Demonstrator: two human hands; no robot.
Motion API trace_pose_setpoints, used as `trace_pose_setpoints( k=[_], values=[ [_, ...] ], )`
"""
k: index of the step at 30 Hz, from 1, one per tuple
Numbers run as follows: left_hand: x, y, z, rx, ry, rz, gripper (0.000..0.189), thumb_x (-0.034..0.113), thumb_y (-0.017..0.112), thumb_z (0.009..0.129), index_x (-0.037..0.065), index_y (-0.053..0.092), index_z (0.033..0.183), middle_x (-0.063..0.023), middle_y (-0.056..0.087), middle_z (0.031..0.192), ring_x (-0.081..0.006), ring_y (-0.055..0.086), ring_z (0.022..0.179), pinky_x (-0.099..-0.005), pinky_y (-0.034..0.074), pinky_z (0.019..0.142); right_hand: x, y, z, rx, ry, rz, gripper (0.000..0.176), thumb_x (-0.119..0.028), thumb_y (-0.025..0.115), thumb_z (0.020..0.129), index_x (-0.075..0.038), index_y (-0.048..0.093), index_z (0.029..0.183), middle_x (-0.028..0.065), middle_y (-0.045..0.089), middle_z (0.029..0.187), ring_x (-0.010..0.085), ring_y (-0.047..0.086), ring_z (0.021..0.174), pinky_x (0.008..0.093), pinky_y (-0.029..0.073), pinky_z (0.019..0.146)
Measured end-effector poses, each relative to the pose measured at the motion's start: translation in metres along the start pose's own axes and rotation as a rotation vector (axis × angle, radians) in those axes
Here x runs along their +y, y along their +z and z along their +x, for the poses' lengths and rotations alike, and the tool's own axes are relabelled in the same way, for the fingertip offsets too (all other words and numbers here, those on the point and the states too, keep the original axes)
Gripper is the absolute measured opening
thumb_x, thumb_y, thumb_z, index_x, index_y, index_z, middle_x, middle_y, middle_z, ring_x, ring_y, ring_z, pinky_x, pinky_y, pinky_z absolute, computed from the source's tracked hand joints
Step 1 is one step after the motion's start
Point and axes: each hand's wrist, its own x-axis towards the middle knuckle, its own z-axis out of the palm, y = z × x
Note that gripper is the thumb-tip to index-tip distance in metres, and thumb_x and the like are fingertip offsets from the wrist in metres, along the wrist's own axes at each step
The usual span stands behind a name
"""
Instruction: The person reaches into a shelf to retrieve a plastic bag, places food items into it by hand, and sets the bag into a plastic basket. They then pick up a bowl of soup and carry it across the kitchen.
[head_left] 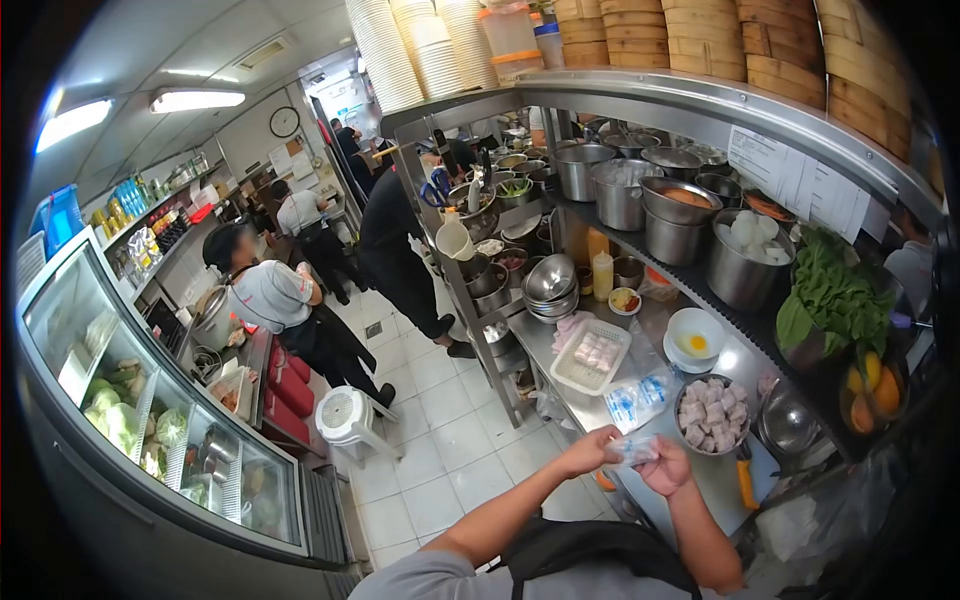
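Both hands pinch a small clear plastic bag (632,450) with blue print, in front of my body above the counter's edge. My left hand (590,452) is closed on its left side, my right hand (667,467) on its right. What the bag contains, if anything, I cannot make out. Just beyond lie more blue-printed plastic bags (640,400). A metal bowl of pale cut pieces (713,413) stands to the right of them. Farther back, a white basket (568,372) holds several wrapped pale packets (600,352). An orange-handled knife (746,480) lies right of my right hand.
A white bowl with a yolk (697,343) stands behind the bowl of pieces. Metal pots (745,270) and leafy greens (835,290) crowd the shelf above. Co-workers (275,290) stand to the left, near a white stool (350,412) and a glass-fronted fridge (165,400).
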Motion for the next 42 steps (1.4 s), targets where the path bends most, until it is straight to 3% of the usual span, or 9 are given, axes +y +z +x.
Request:
trace_pose_setpoints(
  k=[8, 11, 14, 18, 20, 21, 25, 33, 42],
  values=[
    [-0.011, 0.000, 0.009, 0.466, -0.264, -0.661, 0.015, 0.005, 0.062, 0.088, 0.012, 0.051, 0.096, -0.0018, 0.058, 0.080, -0.0144, 0.054, 0.064, -0.0301, 0.045, 0.056, 0.017, -0.028, 0.019, 0.236, 0.032, -0.442, 0.021, 0.002, 0.061, 0.080, -0.007, 0.055, 0.098, 0.0107, 0.064, 0.101, 0.0249, 0.064, 0.086, 0.0422, 0.051, 0.078],
    [-0.042, 0.003, 0.010, 0.549, -0.012, 0.325, 0.017, 0.004, 0.062, 0.086, 0.011, 0.050, 0.096, -0.0022, 0.057, 0.082, -0.0162, 0.053, 0.064, -0.0313, 0.045, 0.057, 0.027, -0.029, 0.028, 0.368, -0.356, -1.071, 0.019, 0.002, 0.061, 0.079, -0.006, 0.058, 0.096, 0.0140, 0.064, 0.106, 0.0282, 0.067, 0.083, 0.0432, 0.053, 0.072],
    [-0.035, 0.001, 0.011, 0.522, -0.223, -0.208, 0.019, 0.000, 0.061, 0.083, 0.011, 0.049, 0.092, -0.0029, 0.054, 0.088, -0.0128, 0.053, 0.074, -0.0312, 0.045, 0.061, 0.016, 0.006, 0.018, 0.199, -0.551, -1.783, 0.018, -0.001, 0.062, 0.078, -0.006, 0.064, 0.095, 0.0189, 0.063, 0.114, 0.0340, 0.067, 0.087, 0.0460, 0.053, 0.074],
    [-0.023, 0.003, 0.006, 0.399, 0.104, 0.228, 0.016, -0.004, 0.057, 0.080, 0.006, 0.059, 0.092, -0.0097, 0.057, 0.095, -0.0230, 0.060, 0.080, -0.0394, 0.050, 0.070, 0.023, 0.017, 0.021, 0.338, -0.472, -2.234, 0.023, -0.004, 0.063, 0.076, -0.007, 0.070, 0.097, 0.0232, 0.057, 0.124, 0.0407, 0.065, 0.091, 0.0485, 0.054, 0.078],
    [-0.018, 0.009, -0.001, 0.263, 0.339, 0.771, 0.022, -0.005, 0.055, 0.077, 0.005, 0.064, 0.095, -0.0144, 0.058, 0.101, -0.0297, 0.062, 0.086, -0.0443, 0.052, 0.076, 0.019, 0.023, 0.024, 0.320, -0.459, -2.282, 0.027, -0.006, 0.062, 0.077, -0.009, 0.070, 0.102, 0.0248, 0.054, 0.128, 0.0408, 0.065, 0.094, 0.0487, 0.054, 0.080],
    [0.001, 0.015, -0.006, 0.220, 0.041, 0.882, 0.032, -0.004, 0.055, 0.077, 0.008, 0.070, 0.101, -0.0193, 0.055, 0.113, -0.0383, 0.061, 0.096, -0.0495, 0.051, 0.085, 0.017, 0.028, 0.025, 0.309, -0.453, -2.307, 0.029, -0.007, 0.062, 0.077, -0.010, 0.071, 0.105, 0.0256, 0.053, 0.130, 0.0408, 0.065, 0.096, 0.0487, 0.054, 0.081],
    [0.019, 0.007, -0.011, 0.445, -0.038, 1.271, 0.028, 0.007, 0.059, 0.082, 0.012, 0.071, 0.107, -0.0144, 0.053, 0.112, -0.0373, 0.057, 0.103, -0.0478, 0.052, 0.083, 0.018, 0.048, 0.025, 0.249, -0.081, -2.351, 0.031, -0.009, 0.058, 0.079, -0.010, 0.071, 0.107, 0.0256, 0.054, 0.131, 0.0411, 0.067, 0.090, 0.0506, 0.053, 0.082],
    [-0.003, 0.011, -0.007, 0.385, -0.006, 1.178, 0.033, 0.007, 0.058, 0.083, 0.005, 0.066, 0.114, -0.0182, 0.054, 0.106, -0.0383, 0.060, 0.097, -0.0492, 0.052, 0.083, 0.008, 0.029, 0.048, 0.217, 0.293, -2.200, 0.039, -0.018, 0.056, 0.081, -0.004, 0.066, 0.115, 0.0295, 0.058, 0.122, 0.0442, 0.064, 0.098, 0.0467, 0.050, 0.091],
    [0.001, 0.030, -0.004, 0.441, 0.130, 0.899, 0.039, -0.001, 0.056, 0.077, 0.004, 0.070, 0.114, -0.0235, 0.056, 0.095, -0.0410, 0.060, 0.088, -0.0487, 0.051, 0.078, -0.002, -0.009, 0.032, 0.435, -0.375, -1.822, 0.041, 0.002, 0.053, 0.073, -0.007, 0.074, 0.107, 0.0246, 0.060, 0.101, 0.0424, 0.059, 0.095, 0.0464, 0.047, 0.087]
  ],
)
